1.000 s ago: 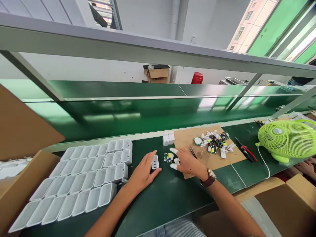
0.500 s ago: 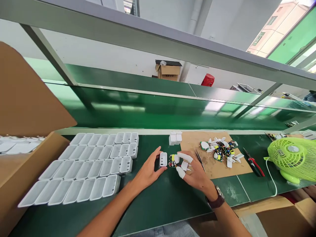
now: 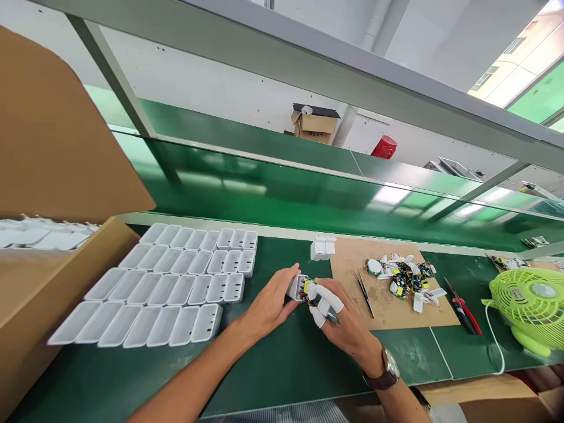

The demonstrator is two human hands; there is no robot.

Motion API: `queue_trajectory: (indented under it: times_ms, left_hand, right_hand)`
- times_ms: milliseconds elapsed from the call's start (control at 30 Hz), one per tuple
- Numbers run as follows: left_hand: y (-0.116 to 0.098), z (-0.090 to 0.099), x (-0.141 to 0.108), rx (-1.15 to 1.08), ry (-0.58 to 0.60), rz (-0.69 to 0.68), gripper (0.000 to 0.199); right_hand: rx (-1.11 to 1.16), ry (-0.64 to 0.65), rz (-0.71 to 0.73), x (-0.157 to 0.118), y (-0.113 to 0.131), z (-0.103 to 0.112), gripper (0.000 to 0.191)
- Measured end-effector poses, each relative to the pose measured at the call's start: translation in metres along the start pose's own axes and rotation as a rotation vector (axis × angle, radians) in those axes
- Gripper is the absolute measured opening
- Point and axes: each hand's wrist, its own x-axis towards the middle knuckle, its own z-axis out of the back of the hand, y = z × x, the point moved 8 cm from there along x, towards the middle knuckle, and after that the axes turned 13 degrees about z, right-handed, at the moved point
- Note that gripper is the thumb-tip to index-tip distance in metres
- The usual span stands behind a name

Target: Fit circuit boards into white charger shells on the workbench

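Note:
My left hand (image 3: pixel 274 298) grips a small white plastic housing (image 3: pixel 294 286), its open side turned to the right. In my right hand (image 3: pixel 341 311), whose thumb and finger wear white finger cots, is a circuit board (image 3: pixel 307 289) with a yellow component and a white part behind it. The board's left end meets the housing's opening; how deep it sits inside I cannot tell. Rows of empty white housings (image 3: pixel 170 288) lie to the left of my hands. Two or so finished-looking white pieces (image 3: pixel 323 248) stand behind them.
On a brown board (image 3: pixel 352 264) lie tweezers (image 3: pixel 365 294) and a heap of circuit boards (image 3: pixel 408 276). Red-handled pliers (image 3: pixel 465 308) and a green fan (image 3: pixel 529 302) are at the right. An open cardboard box (image 3: pixel 88 270) of white parts stands left. A shelf frame crosses above.
The circuit board in my right hand has moved left against the housing. My left hand has turned the housing so its opening faces the board. The view has shifted and tilted slightly.

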Motion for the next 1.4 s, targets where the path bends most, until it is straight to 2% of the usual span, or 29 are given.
queue_trajectory:
  times_ms: [367, 700, 1400]
  left_hand:
    - [-0.0102, 0.0036, 0.0003, 0.045, -0.032, -0.064, 0.076]
    - [-0.0086, 0.001, -0.001, 0.038, -0.009, -0.06, 0.075]
    - [-0.008, 0.0009, -0.0011, 0.053, -0.012, -0.042, 0.072]
  right_hand:
    - [-0.001, -0.01, 0.012, 0.0052, 0.0022, 0.0019, 0.065]
    - [0.006, 0.005, -0.008, 0.0038, -0.0005, 0.0001, 0.07]
    - [0.042, -0.003, -0.043, 0.0012, -0.0066, -0.0019, 0.064]
